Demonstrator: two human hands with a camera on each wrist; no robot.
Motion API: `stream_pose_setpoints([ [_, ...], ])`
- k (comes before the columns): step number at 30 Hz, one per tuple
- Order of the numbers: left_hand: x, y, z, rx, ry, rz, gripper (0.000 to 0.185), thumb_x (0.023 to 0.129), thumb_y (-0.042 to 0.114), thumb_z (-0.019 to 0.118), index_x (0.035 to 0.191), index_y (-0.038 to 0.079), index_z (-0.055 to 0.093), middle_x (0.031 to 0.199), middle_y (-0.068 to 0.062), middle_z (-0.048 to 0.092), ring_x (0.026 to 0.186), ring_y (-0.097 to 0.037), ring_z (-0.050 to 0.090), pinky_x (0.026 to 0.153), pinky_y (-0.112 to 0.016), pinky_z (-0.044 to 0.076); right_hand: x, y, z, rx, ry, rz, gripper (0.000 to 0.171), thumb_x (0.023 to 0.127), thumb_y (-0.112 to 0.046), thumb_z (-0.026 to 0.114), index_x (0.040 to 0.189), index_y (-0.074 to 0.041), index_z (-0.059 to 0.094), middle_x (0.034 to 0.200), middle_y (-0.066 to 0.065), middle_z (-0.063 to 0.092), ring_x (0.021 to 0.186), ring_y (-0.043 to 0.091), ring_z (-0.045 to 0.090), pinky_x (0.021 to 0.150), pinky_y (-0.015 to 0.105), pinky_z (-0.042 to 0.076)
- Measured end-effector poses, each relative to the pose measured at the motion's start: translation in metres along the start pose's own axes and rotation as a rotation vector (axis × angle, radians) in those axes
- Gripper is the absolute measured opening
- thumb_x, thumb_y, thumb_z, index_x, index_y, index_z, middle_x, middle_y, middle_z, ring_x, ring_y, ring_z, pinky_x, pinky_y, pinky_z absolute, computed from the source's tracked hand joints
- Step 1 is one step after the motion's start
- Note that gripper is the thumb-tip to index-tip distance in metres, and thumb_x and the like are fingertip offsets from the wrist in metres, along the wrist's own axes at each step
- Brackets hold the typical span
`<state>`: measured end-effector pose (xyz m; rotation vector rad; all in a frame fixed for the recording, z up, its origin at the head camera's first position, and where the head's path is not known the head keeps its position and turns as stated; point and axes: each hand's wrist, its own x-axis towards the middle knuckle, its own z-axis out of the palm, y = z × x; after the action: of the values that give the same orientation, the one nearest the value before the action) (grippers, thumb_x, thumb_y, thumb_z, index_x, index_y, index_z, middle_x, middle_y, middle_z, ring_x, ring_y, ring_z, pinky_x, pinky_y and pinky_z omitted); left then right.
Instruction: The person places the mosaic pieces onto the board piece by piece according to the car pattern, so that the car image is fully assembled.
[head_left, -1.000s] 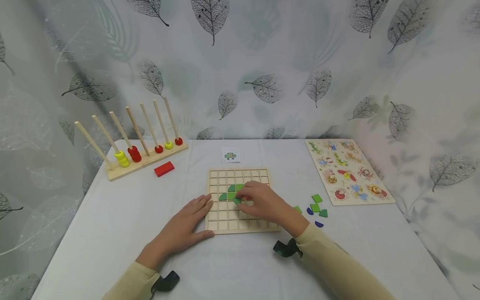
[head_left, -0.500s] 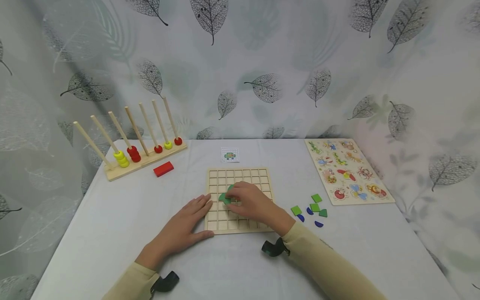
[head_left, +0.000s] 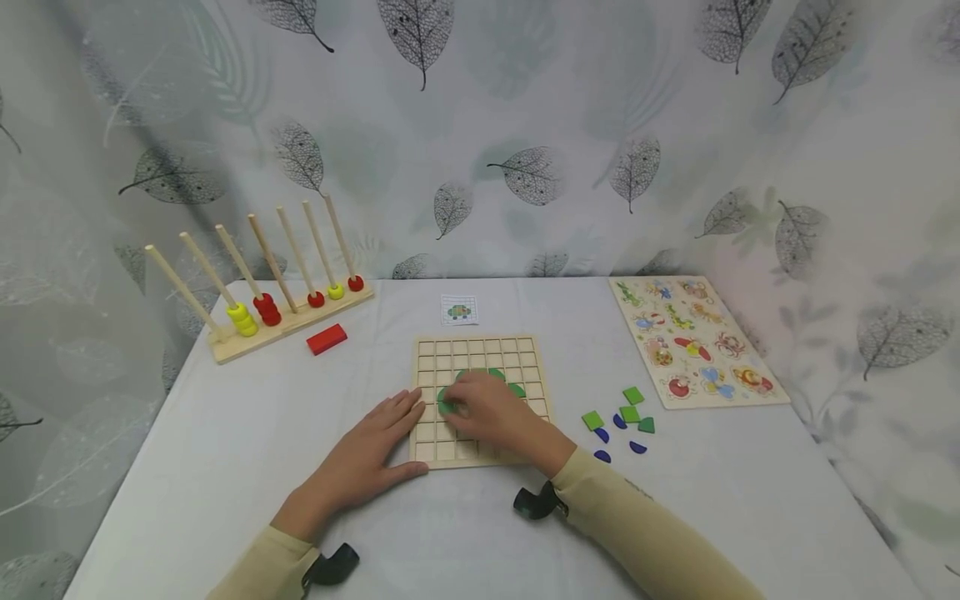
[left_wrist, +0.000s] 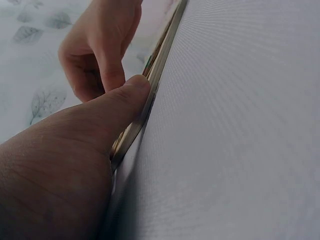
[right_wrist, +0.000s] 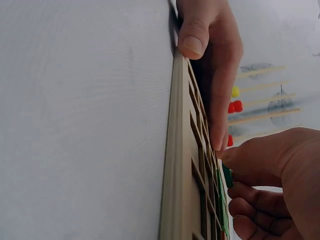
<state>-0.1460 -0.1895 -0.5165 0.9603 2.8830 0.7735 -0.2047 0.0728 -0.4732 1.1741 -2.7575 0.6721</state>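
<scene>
A square wooden grid board (head_left: 517,348) lies mid-table, with green tiles (head_left: 516,390) set in some cells. My left hand (head_left: 378,446) lies flat beside it, fingertips on the left edge and thumb at the near left corner. My right hand (head_left: 495,410) is over the board's left middle. Between its thumb and fingers it pinches a dark green rounded tile (right_wrist: 227,176), right at the grid. The right hand hides part of the pattern in the head view. Behind the board lies a small picture card (head_left: 459,310) with a turtle-like figure on a grid.
Right of the board lie loose green square tiles (head_left: 592,421), blue half-round tiles (head_left: 637,447) and a dark green rounded tile (head_left: 647,425). A wooden animal puzzle (head_left: 690,337) is at far right. At back left stand a peg abacus (head_left: 309,315) and a red block (head_left: 327,338).
My right hand has moved left across the board, carrying the dark green tile to the left cells. Tiles on the right have come out from behind it. The left hand has stayed put.
</scene>
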Motion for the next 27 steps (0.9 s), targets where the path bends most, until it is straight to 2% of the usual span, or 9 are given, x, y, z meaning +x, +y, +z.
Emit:
stream_pose_setpoints([
  [4,0.0002,0.0012,-0.0008,0.002,-0.008,-0.005,0.094,0.098,0.062,0.073,0.168,0.008,0.040,0.178,-0.003,0.027,0.164,-0.025,0.022,0.132,-0.050,0.024,-0.0010,0.0005,0.0030,-0.037,-0.016,0.008,0.012,0.098,-0.021,0.082,0.108,-0.014,0.082,0.100,-0.005,0.073,0.095,0.013,0.066,0.087,0.029,0.058],
  [10,0.0002,0.0027,-0.0017,0.007,-0.004,-0.008,0.093,0.099,0.062,0.072,0.168,0.008,0.040,0.178,-0.004,0.028,0.164,-0.026,0.023,0.131,-0.051,0.026,-0.0021,-0.0005,0.0031,-0.029,-0.041,0.028,0.018,0.098,-0.024,0.083,0.113,-0.015,0.081,0.105,-0.006,0.073,0.099,0.012,0.065,0.090,0.029,0.057],
  [19,0.0000,0.0027,-0.0016,0.012,-0.002,-0.012,0.094,0.098,0.062,0.073,0.168,0.008,0.040,0.178,-0.003,0.028,0.164,-0.026,0.023,0.131,-0.051,0.026,0.0001,0.0007,0.0073,-0.054,-0.035,0.028,0.018,0.098,-0.026,0.083,0.112,-0.015,0.081,0.104,-0.006,0.073,0.100,0.013,0.064,0.091,0.029,0.057],
  [27,0.0000,0.0023,0.0001,0.013,-0.005,-0.010,0.095,0.098,0.062,0.073,0.168,0.008,0.040,0.178,-0.003,0.027,0.164,-0.025,0.023,0.131,-0.051,0.026,-0.0001,-0.0026,0.0063,-0.071,-0.033,0.053,0.013,0.098,-0.025,0.084,0.104,-0.014,0.081,0.098,-0.004,0.070,0.095,0.015,0.063,0.087,0.030,0.057],
])
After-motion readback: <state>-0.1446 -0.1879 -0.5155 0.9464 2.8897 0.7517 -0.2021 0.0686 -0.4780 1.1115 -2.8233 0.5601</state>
